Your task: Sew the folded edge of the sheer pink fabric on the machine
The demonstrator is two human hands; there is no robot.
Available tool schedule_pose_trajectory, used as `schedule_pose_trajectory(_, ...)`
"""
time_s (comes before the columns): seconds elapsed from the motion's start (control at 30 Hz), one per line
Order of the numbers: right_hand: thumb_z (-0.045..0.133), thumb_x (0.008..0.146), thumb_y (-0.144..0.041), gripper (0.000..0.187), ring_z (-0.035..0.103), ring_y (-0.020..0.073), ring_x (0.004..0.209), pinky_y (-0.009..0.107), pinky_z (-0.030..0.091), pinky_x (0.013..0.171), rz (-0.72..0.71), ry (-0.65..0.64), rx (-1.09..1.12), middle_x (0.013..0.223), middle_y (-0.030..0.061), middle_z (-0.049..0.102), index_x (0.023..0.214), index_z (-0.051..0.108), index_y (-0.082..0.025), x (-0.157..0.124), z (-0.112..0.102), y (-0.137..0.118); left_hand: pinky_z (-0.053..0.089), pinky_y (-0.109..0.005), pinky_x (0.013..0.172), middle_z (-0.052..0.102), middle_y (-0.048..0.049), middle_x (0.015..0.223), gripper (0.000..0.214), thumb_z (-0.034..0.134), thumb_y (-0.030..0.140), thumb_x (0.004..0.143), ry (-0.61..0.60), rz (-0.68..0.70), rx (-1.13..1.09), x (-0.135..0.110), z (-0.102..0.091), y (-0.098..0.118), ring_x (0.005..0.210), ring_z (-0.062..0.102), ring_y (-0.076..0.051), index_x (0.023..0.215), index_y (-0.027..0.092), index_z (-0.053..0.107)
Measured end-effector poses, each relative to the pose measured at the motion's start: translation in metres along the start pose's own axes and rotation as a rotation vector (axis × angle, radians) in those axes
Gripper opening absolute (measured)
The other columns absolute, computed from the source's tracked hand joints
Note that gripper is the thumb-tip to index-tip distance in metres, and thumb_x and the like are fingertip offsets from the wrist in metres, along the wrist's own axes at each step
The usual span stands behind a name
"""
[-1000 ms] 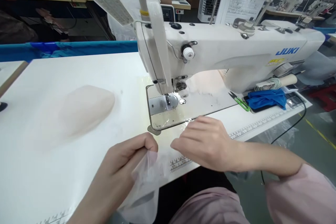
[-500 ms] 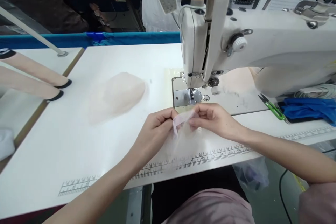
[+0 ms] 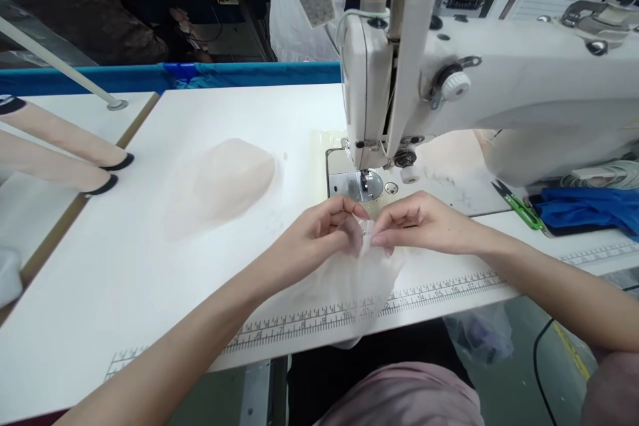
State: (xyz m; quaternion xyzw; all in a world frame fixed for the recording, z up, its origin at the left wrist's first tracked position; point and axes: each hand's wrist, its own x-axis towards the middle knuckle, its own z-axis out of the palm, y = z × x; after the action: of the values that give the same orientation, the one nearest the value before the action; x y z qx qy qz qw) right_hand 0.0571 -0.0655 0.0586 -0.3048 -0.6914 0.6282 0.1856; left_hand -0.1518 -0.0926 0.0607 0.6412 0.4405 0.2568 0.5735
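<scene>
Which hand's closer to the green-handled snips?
Right. The right hand is left of the green-handled snips, not touching them. The left hand is farther left, on the right hand's far side from them. Both hold the sheer fabric.

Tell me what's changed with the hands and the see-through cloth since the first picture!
The left hand, already holding the see-through cloth, moved forward toward the sewing machine. The right hand joined it and took hold of the cloth too. The pale fabric piece, green snips and blue cloth stayed put.
</scene>
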Motion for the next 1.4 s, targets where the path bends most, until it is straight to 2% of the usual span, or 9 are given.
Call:
schedule_pose_trajectory(0.17,0.068,0.082,-0.031,0.014,0.058,0.0113,0.07,0.024,0.043,0.06,-0.026,0.028,-0.264,0.081,0.001,0.07,0.084,0.074,-0.02,0.007,-0.013,0.007,0.049,-0.029,0.065,0.06,0.0031,0.056,0.023,0.037,0.008,0.071,0.059,-0.041,0.014,0.012,-0.003,-0.004,0.059,0.058,-0.013,0.08,0.019,0.055)
schedule_pose_trajectory(0.37,0.066,0.082,-0.031,0.012,0.042,0.004,0.044,0.02,0.032,0.045,0.06,0.101,-0.27,0.054,-0.0075,0.055,0.082,0.071,-0.019,0.014,-0.018,0.009,0.044,-0.026,0.057,0.059,0.0023,0.063,0.007,0.048,0.023,0.082,0.092,-0.036,0.074,0.019,0.002,-0.006,0.059,0.055,-0.013,0.085,0.02,0.054)
schedule_pose_trajectory(0.47,0.063,0.082,-0.027,0.009,0.046,0.0048,0.039,0.02,0.036,0.043,0.106,0.128,-0.199,0.048,-0.0098,0.049,0.084,0.065,-0.018,0.014,-0.017,0.009,0.04,-0.023,0.055,0.053,0.0057,0.06,0.008,0.055,0.028,0.084,0.144,0.037,0.255,0.022,0.006,-0.011,0.055,0.05,-0.011,0.087,0.021,0.052)
schedule_pose_trajectory(0.57,0.06,0.083,-0.024,0.009,0.059,0.0091,0.048,0.023,0.048,0.051,0.116,0.163,-0.1,0.057,-0.0071,0.057,0.09,0.058,-0.019,0.015,-0.013,0.011,0.035,-0.021,0.05,0.043,0.0096,0.052,0.006,0.051,0.028,0.088,0.242,0.14,0.467,0.023,0.008,-0.02,0.047,0.042,-0.009,0.089,0.022,0.05)
schedule_pose_trajectory(0.63,0.058,0.083,-0.022,0.006,0.063,0.0115,0.059,0.025,0.053,0.059,0.075,0.228,-0.13,0.064,-0.004,0.06,0.088,0.056,-0.019,0.015,-0.008,0.015,0.032,-0.02,0.048,0.042,0.0105,0.05,0.005,0.05,0.028,0.09,0.312,0.232,0.617,0.022,0.008,-0.028,0.044,0.039,-0.008,0.091,0.022,0.05)
schedule_pose_trajectory(0.77,0.056,0.085,-0.021,0.002,0.061,0.0112,0.063,0.024,0.051,0.06,-0.112,0.348,-0.41,0.07,-0.0016,0.062,0.087,0.057,-0.02,0.014,0.001,0.026,0.031,-0.02,0.047,0.052,0.0078,0.051,0.012,0.047,0.03,0.094,0.418,0.407,0.853,0.016,0.005,-0.041,0.044,0.046,-0.008,0.087,0.022,0.052)
schedule_pose_trajectory(0.97,0.05,0.092,-0.021,0.007,0.055,0.0095,0.057,0.022,0.047,0.054,-0.356,0.361,-0.598,0.067,-0.0032,0.059,0.099,0.053,-0.021,0.013,0.007,0.041,0.032,-0.019,0.046,0.052,0.0082,0.051,0.008,0.048,0.025,0.095,0.444,0.498,0.897,0.015,0.005,-0.044,0.043,0.048,-0.008,0.088,0.022,0.05)
schedule_pose_trajectory(1.23,0.049,0.092,-0.02,0.008,0.054,0.0095,0.058,0.022,0.047,0.053,-0.399,0.368,-0.602,0.069,-0.003,0.059,0.1,0.052,-0.021,0.013,0.006,0.042,0.03,-0.018,0.044,0.046,0.0103,0.05,0.006,0.051,0.021,0.093,0.426,0.475,0.862,0.014,0.006,-0.043,0.041,0.042,-0.007,0.089,0.022,0.047)
schedule_pose_trajectory(1.4,0.05,0.09,-0.017,0.011,0.052,0.0087,0.056,0.022,0.046,0.054,-0.396,0.346,-0.604,0.067,-0.0034,0.057,0.1,0.055,-0.018,0.014,0.006,0.043,0.035,-0.017,0.046,0.053,0.0088,0.055,0.005,0.05,0.02,0.094,0.427,0.545,0.883,0.015,0.006,-0.042,0.045,0.048,-0.007,0.091,0.021,0.046)
